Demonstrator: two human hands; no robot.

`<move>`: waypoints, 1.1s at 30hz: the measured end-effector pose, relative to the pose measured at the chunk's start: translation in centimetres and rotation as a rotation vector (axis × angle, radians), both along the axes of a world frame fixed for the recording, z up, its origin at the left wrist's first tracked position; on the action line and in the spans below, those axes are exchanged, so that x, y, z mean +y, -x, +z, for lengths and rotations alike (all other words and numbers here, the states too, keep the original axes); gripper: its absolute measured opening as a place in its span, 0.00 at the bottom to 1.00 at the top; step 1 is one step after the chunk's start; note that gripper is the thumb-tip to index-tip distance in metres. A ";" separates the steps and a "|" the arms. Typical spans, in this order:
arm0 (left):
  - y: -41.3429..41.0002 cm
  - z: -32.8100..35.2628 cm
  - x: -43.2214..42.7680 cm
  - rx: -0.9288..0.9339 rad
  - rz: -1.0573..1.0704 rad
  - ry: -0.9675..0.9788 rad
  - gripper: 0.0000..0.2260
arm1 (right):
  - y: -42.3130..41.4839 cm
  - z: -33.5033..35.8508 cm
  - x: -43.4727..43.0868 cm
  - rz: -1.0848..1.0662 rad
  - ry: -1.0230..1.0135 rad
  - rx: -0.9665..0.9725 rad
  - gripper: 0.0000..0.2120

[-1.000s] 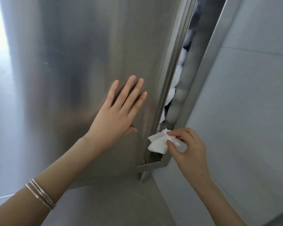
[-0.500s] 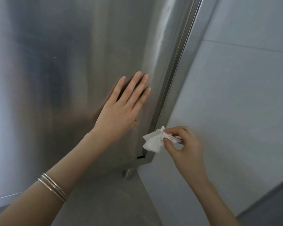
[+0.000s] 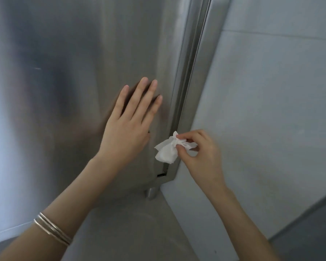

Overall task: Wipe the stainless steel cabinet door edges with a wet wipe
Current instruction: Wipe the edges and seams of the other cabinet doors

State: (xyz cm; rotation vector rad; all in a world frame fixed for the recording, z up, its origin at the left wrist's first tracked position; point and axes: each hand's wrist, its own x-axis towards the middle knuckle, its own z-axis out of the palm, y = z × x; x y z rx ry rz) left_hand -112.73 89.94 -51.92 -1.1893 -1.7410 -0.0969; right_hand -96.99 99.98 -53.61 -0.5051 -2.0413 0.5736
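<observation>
The stainless steel cabinet door (image 3: 73, 72) fills the left and middle of the head view and stands shut against its frame. My left hand (image 3: 129, 121) lies flat on the door with straight fingers, close to the door's right edge (image 3: 184, 87). My right hand (image 3: 201, 155) pinches a crumpled white wet wipe (image 3: 167, 149) between thumb and fingertips. The wipe hangs against the lower part of the door's right edge, just above the bottom corner.
A grey tiled wall (image 3: 271, 110) runs close along the right of the cabinet frame (image 3: 205, 91). A short metal foot (image 3: 151, 192) stands under the cabinet corner on the grey floor (image 3: 130, 228). Several thin bangles (image 3: 52, 230) circle my left wrist.
The door, ajar with a dark gap one second ago, has swung shut under my left hand. My right hand with the wipe stayed at the lower edge.
</observation>
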 end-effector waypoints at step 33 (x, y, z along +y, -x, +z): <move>-9.1 46.8 -13.7 -0.841 -0.216 0.691 0.21 | -9.0 49.2 -13.1 -0.183 0.492 -0.639 0.08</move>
